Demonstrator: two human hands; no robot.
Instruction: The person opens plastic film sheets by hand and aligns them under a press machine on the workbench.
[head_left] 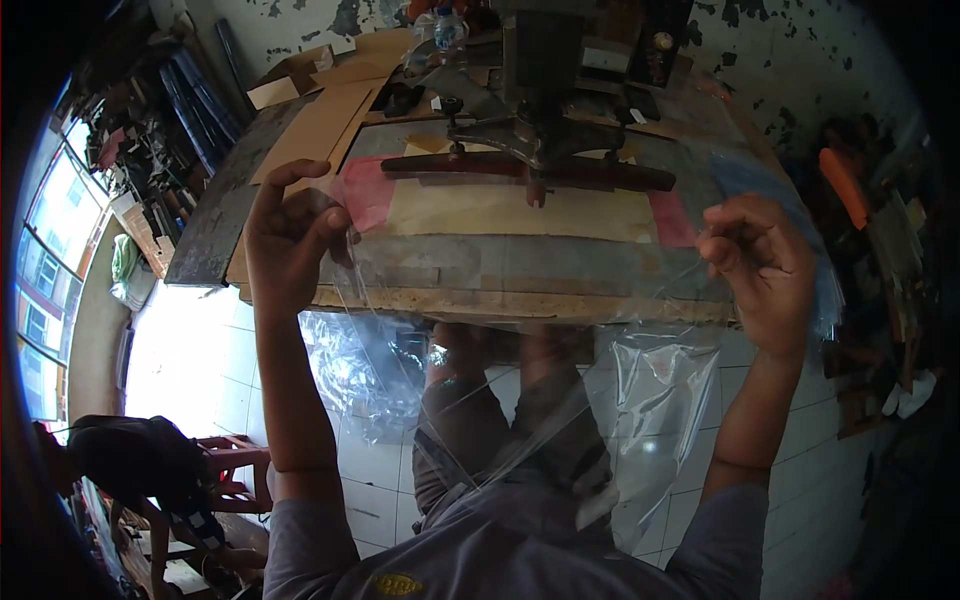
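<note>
A clear plastic sheet hangs stretched between my two hands, above the front edge of the worktable, and drapes down before my legs. My left hand pinches its upper left corner, thumb against fingers. At the upper right corner my right hand is closed on the same sheet. Beyond them, a dark bar on a metal bracket sits over a pale yellow sheet. Pink pieces show at both ends of the yellow sheet. My left hand is close to the left pink piece.
The worktable carries cardboard, a plastic bottle and a pile of clear bluish plastic at the right. More crumpled plastic hangs below the front edge. A red stool and another person are at the lower left.
</note>
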